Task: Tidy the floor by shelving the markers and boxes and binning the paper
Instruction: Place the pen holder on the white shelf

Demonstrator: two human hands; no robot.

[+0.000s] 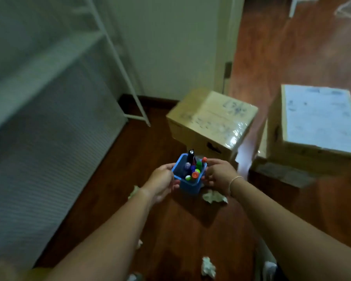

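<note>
Hands (pixel 162 179) (pixel 217 173) gripping blue marker cup (pixel 187 186)

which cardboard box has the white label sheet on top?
The right-hand box, stacked on another box. The box near the doorframe shows only tape and scribbles.

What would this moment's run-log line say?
stage: shelving markers | left hand and right hand: gripping blue marker cup | crumpled paper: on floor | cardboard boxes: unshelved
</note>
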